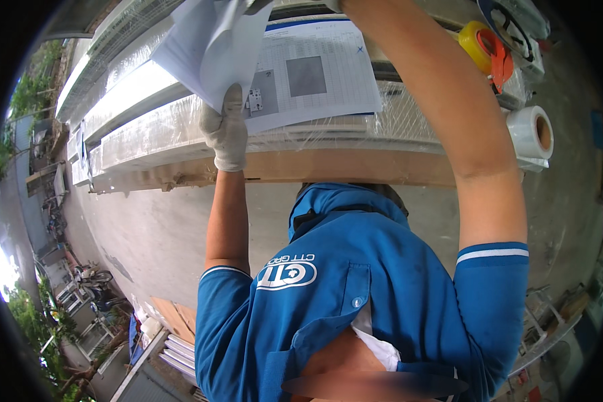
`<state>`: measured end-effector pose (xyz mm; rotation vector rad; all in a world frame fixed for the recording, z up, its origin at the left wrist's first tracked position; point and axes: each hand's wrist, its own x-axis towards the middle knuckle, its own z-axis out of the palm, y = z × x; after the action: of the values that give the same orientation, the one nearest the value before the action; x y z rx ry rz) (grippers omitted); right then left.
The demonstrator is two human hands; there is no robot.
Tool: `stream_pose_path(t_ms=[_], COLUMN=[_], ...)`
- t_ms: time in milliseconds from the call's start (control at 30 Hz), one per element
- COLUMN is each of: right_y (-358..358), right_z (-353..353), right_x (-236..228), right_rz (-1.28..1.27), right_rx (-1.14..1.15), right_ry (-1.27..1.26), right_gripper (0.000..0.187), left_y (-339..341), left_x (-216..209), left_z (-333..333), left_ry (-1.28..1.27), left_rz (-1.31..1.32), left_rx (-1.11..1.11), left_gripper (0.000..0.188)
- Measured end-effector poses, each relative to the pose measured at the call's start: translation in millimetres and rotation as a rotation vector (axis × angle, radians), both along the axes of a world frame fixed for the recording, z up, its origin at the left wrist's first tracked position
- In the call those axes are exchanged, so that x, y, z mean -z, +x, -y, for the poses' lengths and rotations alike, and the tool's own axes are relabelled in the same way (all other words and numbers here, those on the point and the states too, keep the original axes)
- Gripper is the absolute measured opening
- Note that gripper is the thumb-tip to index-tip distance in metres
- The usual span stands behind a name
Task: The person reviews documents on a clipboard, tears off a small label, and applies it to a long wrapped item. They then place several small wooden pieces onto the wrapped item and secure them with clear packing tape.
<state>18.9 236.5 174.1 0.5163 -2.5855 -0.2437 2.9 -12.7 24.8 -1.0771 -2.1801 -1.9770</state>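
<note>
My left hand [226, 134], in a white work glove, is closed on the lower edge of several lifted sheets of paper [211, 57], its thumb lying over them. The sheets curl upward. Under and beside them a printed sheet [345, 80] lies flat, with a table grid, grey picture blocks and a small blue cross mark. My right arm reaches over the right side of the papers to the top edge. Only a sliver of the glove on my right hand [332, 5] shows there; its fingers are cut off or hidden.
The papers rest on long bundles wrapped in clear film [151, 137], with a brown cardboard edge [315, 167] toward me. At right are a yellow tape roll [472, 43] with an orange-red part [497, 60] and a roll of clear film [534, 132]. Bicycles [94, 278] stand far left.
</note>
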Motion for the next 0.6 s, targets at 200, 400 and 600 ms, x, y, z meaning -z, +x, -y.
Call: stream_pose_path(t_ms=[200, 400, 600], right_y=[-26, -26, 16], right_z=[11, 17, -13], right_x=[-13, -16, 22], right_rz=[0.022, 0.033, -0.142], right_rx=[0.022, 0.021, -0.052], right_ry=[0.194, 0.230, -0.074], right_gripper=[0.029, 0.026, 0.011], left_y=[0, 0, 5], left_x=[-5, -5, -1], left_z=[1, 2, 7], left_ry=[0.071, 0.099, 0.027], left_rz=[0.085, 0.109, 0.035], left_rx=[-0.062, -0.055, 0.124], left_gripper=[0.026, 0.029, 0.034])
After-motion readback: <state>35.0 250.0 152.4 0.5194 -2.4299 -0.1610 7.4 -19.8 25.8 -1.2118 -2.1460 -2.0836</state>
